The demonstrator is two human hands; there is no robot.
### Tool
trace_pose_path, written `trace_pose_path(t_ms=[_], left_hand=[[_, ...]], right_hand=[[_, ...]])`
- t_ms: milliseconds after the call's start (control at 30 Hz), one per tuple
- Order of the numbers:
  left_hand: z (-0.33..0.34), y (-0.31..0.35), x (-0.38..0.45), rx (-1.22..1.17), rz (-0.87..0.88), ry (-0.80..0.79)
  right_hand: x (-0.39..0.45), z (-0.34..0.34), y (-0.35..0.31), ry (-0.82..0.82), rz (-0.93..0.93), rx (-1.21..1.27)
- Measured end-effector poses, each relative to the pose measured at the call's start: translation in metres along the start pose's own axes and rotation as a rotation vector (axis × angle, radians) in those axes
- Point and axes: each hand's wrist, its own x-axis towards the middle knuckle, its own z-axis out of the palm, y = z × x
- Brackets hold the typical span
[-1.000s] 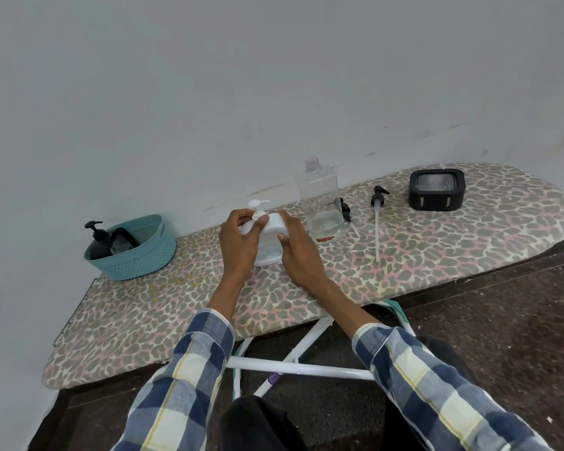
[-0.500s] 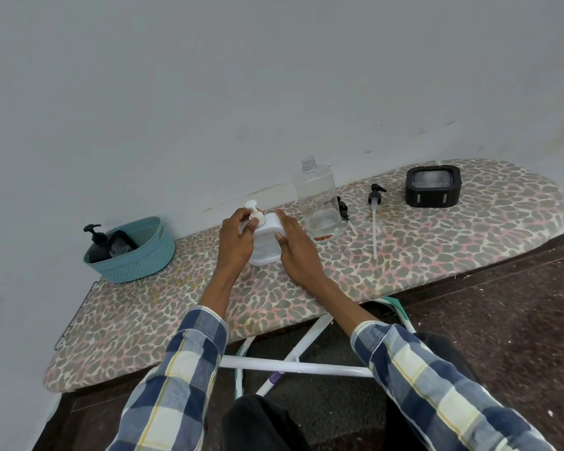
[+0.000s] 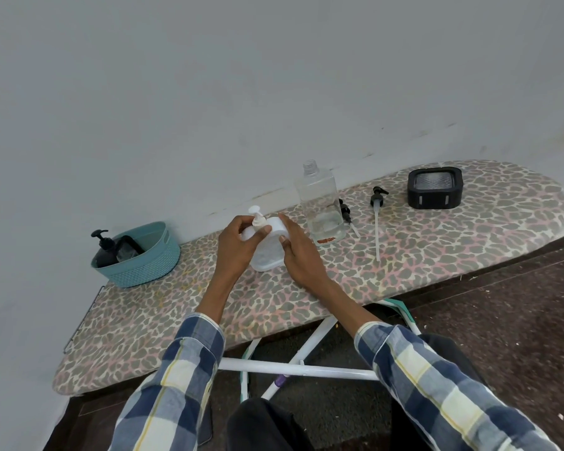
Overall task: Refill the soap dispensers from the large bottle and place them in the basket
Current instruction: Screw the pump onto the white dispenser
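Item: white soap dispenser (image 3: 267, 252), upright on the ironing board (image 3: 437, 255), long axis vertical — I have it between both hands. My left hand (image 3: 238, 245) pinches its pump top (image 3: 258, 219); my right hand (image 3: 298, 252) wraps the body. The basket (image 3: 144, 258) lies well to the left — my left hand is nearer. The large bottle (image 3: 321, 203) stands just right, uncapped.

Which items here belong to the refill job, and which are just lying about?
Job: white dispenser in both hands; large clear bottle; teal basket holding black dispenser; loose pump.
Lying about: black square container.
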Motion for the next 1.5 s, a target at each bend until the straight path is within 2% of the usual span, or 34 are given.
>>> trace_pose_path(t_ms=[267, 767, 833, 1000, 1167, 1500], left_hand=[[0.005, 0.000, -0.001, -0.042, -0.002, 0.067], [-0.006, 0.007, 0.001, -0.081, -0.052, -0.087], [-0.009, 0.009, -0.001, -0.155, -0.079, -0.117], [-0.009, 0.024, -0.002, -0.423, -0.098, -0.052], [-0.002, 0.023, 0.000, -0.376, -0.027, -0.085], [-0.003, 0.021, 0.004, -0.390, -0.032, -0.136]], right_hand=[[0.001, 0.002, 0.005, -0.017, -0.007, 0.008], [0.002, 0.004, 0.009, -0.042, 0.027, 0.035], [0.003, 0.004, 0.010, -0.046, 0.032, 0.039], [0.003, 0.004, 0.010, -0.035, 0.014, 0.031], [0.005, 0.007, 0.012, -0.039, 0.004, 0.053], [0.006, 0.005, 0.011, -0.047, -0.002, 0.090]])
